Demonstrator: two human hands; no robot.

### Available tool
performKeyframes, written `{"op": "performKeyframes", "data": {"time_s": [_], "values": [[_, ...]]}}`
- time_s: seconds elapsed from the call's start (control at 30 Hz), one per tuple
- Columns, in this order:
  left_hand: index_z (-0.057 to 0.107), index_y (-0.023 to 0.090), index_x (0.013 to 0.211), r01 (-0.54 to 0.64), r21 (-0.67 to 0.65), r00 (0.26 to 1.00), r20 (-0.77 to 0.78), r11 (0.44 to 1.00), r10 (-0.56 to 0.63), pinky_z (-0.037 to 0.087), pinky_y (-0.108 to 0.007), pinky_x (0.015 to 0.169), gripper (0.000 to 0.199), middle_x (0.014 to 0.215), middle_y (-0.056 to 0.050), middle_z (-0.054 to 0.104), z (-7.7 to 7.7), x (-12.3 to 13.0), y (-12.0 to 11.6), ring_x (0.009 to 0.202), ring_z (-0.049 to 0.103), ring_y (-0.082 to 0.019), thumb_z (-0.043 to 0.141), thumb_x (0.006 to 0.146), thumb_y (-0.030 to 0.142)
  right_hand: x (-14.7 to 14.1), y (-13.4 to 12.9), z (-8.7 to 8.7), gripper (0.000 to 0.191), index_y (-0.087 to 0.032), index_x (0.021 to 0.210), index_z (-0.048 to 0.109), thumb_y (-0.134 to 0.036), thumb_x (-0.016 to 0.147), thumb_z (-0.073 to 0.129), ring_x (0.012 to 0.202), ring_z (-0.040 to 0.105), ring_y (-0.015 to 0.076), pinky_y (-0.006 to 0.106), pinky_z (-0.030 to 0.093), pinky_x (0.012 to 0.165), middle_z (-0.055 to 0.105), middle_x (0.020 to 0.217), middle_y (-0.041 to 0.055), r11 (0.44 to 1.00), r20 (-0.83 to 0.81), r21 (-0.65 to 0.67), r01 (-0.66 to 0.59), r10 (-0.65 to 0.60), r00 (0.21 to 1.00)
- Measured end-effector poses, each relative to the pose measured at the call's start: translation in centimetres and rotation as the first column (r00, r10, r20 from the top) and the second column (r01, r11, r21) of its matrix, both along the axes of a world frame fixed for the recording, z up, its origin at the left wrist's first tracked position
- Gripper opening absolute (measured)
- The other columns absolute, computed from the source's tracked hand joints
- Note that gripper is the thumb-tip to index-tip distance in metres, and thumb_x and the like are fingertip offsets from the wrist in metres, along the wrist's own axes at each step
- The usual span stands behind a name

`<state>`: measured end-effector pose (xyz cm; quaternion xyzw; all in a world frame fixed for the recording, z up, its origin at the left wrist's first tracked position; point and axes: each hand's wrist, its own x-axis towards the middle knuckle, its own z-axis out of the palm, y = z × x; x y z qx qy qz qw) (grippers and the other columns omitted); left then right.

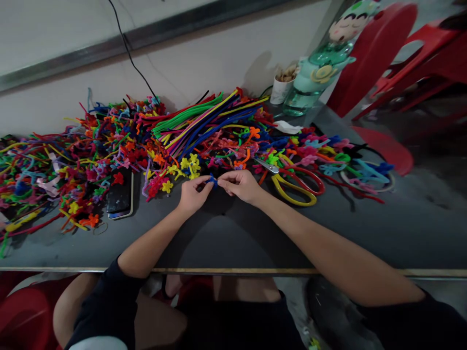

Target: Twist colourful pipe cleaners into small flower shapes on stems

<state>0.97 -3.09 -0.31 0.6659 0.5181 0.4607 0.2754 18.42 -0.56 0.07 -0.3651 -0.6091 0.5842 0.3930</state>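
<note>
Between my two hands, over the middle of the dark table, is a small blue pipe-cleaner flower (212, 181). My left hand (195, 194) pinches it from the left with thumb and forefinger. From the right, my right hand (241, 185) pinches at its other side, fingertips almost meeting the left ones. Just beyond the hands lie yellow pipe-cleaner flowers (189, 166). Scissors with red and yellow handles (295, 195) rest to the right of my right hand, blades tucked under pipe cleaners.
A bundle of long pipe cleaners (204, 119) lies on a wide heap of coloured pieces (98, 141). Left of my hands, a phone (119, 194) lies on the table (233, 238). At the back right stand a paper cup (280, 91) and a green bottle (304, 90), near red chairs (375, 53).
</note>
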Motion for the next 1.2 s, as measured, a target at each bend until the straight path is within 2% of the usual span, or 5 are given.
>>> {"op": "performKeyframes", "data": {"time_s": [0.27,0.5,0.93,1.1,1.2], "values": [[0.071,0.017,0.091,-0.024,0.016,1.000,0.014,1.000,0.024,0.046,-0.023,0.057,0.021,0.075,-0.003,0.070,0.38,0.21,-0.17,0.060,0.058,-0.011,0.061,0.082,0.032,-0.10,-0.07,0.31,0.036,-0.014,0.079,0.066,-0.050,0.073,0.067,0.038,0.043,0.0062,0.022,0.033,0.042,0.048,0.046,-0.0059,0.999,0.019,0.022,0.042,-0.043,0.999],[0.069,0.016,0.099,0.057,-0.066,0.974,0.222,0.996,-0.041,0.048,-0.024,0.058,0.032,0.072,-0.002,0.066,-0.10,0.25,0.26,0.058,0.058,-0.011,0.059,0.084,0.043,-0.24,0.18,-0.36,0.034,-0.015,0.081,0.065,-0.048,0.076,0.065,0.037,0.043,0.0064,0.021,0.032,0.039,0.049,0.046,-0.0057,0.993,-0.010,0.011,0.116,-0.116,0.993],[0.068,0.016,0.098,0.059,-0.098,0.985,0.167,0.994,-0.042,0.048,-0.023,0.056,0.030,0.069,-0.001,0.065,-0.03,0.40,0.07,0.057,0.058,-0.011,0.058,0.085,0.042,-0.37,0.00,0.05,0.038,-0.015,0.081,0.064,-0.052,0.073,0.067,0.036,0.041,0.0059,0.022,0.031,0.039,0.048,0.045,-0.0070,0.993,-0.009,-0.021,0.115,-0.115,0.993],[0.068,0.016,0.099,0.064,-0.101,0.988,0.144,0.993,-0.049,0.046,-0.022,0.056,0.027,0.067,0.000,0.064,-0.05,0.38,0.12,0.056,0.056,-0.010,0.057,0.086,0.037,-0.45,-0.04,-0.05,0.040,-0.015,0.081,0.063,-0.053,0.073,0.068,0.036,0.041,0.0060,0.022,0.031,0.039,0.048,0.045,-0.0068,0.993,-0.023,-0.019,0.117,-0.117,0.993],[0.067,0.015,0.097,0.067,-0.091,0.990,0.133,0.994,-0.054,0.046,-0.022,0.057,0.024,0.069,-0.001,0.064,-0.04,0.41,0.08,0.058,0.056,-0.010,0.054,0.086,0.032,-0.41,-0.07,0.02,0.044,-0.015,0.083,0.062,-0.058,0.074,0.065,0.033,0.037,0.0060,0.021,0.028,0.037,0.042,0.039,-0.0089,0.994,-0.037,-0.037,0.102,-0.104,0.994]]}}
